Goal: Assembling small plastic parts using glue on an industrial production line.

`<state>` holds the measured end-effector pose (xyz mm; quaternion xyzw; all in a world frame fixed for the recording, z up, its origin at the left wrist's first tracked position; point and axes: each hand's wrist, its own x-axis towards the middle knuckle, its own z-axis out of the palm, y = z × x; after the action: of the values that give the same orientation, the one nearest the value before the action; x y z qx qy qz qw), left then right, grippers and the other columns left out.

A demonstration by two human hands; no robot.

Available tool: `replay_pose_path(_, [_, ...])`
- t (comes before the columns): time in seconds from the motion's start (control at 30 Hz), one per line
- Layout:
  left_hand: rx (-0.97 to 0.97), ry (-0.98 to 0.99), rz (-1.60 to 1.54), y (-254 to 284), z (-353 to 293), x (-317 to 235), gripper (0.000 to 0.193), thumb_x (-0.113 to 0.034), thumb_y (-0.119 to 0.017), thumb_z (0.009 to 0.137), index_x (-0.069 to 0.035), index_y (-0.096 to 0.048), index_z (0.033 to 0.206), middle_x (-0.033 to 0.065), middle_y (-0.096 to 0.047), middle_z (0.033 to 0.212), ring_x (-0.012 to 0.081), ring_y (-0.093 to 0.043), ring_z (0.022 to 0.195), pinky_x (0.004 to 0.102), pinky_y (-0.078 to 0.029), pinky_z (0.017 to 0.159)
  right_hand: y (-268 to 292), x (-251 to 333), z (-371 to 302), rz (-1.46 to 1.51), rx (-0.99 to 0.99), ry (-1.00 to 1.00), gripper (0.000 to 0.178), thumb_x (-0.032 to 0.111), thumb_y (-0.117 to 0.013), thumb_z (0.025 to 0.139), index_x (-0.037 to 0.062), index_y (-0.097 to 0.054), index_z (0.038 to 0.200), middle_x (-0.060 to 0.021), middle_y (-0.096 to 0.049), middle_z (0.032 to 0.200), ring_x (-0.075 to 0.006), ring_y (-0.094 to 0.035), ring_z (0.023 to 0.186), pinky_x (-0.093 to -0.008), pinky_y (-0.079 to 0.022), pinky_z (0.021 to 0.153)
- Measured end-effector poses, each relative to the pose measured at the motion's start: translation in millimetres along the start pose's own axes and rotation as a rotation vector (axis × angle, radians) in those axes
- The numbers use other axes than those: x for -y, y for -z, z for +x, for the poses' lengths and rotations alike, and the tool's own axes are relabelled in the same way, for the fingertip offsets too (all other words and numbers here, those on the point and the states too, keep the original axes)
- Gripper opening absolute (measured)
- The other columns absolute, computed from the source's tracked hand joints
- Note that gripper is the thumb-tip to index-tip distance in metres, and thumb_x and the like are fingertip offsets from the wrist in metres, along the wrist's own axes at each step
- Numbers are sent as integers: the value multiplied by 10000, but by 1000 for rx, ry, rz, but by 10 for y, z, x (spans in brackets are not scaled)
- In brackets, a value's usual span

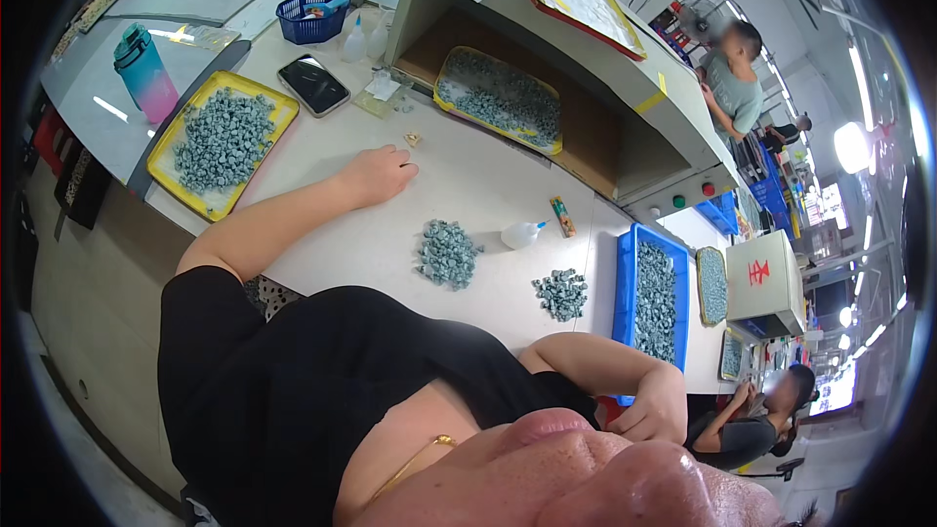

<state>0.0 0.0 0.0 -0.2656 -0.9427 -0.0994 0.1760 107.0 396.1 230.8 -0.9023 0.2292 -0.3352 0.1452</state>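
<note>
My left hand [381, 176] rests on the white table with its fingers curled in; nothing shows in them. A small tan piece [413, 140] lies just beyond its fingertips. My right hand [651, 417] is raised off the table near my face, its fingers bent inward and nothing visible between them. In front of me sits a heap of small grey-green parts [447, 255], with a smaller pile of such parts [560, 294] to its right. Between and beyond the piles, a white squeeze bottle [523, 234] with a blue tip lies near a small colourful tube-shaped pack [562, 217].
Similar parts fill a yellow-rimmed tray [286, 115] at left, another tray [451, 115] under the shelf [625, 88], and a blue bin [625, 283] at right. A phone [313, 85], a blue basket [310, 27] and a teal-pink bottle [146, 73] stand farther left. Other people work at right.
</note>
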Motion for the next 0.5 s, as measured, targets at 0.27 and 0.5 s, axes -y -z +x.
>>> replay_pose_path(0.27, [2, -22, 123, -183, 20, 76, 97, -134, -544, 767, -53, -539, 820, 99, -561, 787, 257, -589, 763, 373, -523, 601, 91, -70, 90, -59, -1, 8, 237, 77, -467, 804, -62, -655, 839, -207, -608, 1072, -253, -557, 688, -339, -454, 615])
replay_pose_path(0.5, [-43, -38, 191, -63, 31, 35, 134, -226, -585, 797, -97, -565, 771, 58, -569, 735, 234, -606, 699, 372, -510, 535, 22, -22, 0, 34, 18, 4, 252, 87, -458, 808, -62, -655, 857, -205, -605, 1078, -254, -558, 694, -340, -458, 623])
